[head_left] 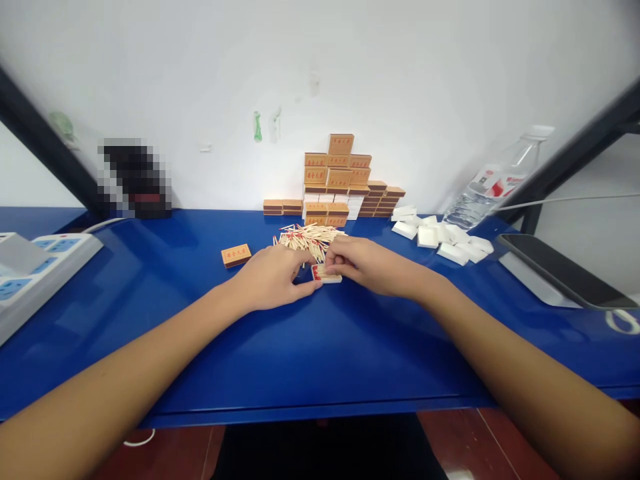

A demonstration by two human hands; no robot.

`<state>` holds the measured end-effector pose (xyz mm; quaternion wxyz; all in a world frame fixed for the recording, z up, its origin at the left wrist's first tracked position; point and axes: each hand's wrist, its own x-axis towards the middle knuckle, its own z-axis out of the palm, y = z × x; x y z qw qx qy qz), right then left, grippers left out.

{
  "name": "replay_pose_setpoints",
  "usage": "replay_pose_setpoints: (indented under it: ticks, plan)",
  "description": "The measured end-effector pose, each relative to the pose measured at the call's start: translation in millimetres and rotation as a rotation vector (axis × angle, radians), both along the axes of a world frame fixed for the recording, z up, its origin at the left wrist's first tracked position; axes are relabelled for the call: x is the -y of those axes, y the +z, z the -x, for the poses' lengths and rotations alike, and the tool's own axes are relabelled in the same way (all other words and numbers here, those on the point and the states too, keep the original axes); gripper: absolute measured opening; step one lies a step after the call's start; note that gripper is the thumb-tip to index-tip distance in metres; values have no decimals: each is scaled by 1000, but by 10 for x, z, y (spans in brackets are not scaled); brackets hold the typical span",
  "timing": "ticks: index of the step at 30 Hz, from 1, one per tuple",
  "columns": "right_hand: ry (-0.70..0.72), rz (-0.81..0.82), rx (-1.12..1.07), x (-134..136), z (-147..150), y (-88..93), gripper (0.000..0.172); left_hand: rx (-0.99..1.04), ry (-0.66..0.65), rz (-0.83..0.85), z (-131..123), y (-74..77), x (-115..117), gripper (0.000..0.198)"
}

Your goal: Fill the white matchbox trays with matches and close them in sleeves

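A small white matchbox tray (pixel 334 279) lies on the blue table with red-tipped matches (pixel 320 272) in it. The thumb and index finger of my left hand (pixel 273 277) close around the tray's left end. Over its right part, my right hand (pixel 363 263) is closed in a pinch at the matches; its fingertips partly hide them. Just behind both hands spreads a loose heap of matches (pixel 311 237). To the left of my left hand rests an orange matchbox sleeve (pixel 236 255) with red characters.
Stacked matchboxes (pixel 340 177) stand against the wall. White trays (pixel 450 239) lie in a pile at the right, near a tilted water bottle (pixel 493 183) and a phone (pixel 565 267) on a white stand. A power strip (pixel 43 280) occupies the left side.
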<state>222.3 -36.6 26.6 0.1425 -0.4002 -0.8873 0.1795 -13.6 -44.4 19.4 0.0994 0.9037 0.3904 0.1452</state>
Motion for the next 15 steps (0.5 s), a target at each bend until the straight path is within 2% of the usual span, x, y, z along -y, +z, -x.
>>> replay_pose_setpoints:
  ticks: [9,15]
  plan:
    - [-20,15,21,2,-17,8,16,0,-15,-4,13,-7,-3,31]
    - [1,43,5,6,-27,5,13,-10,-10,-14,0,-1,-2,31]
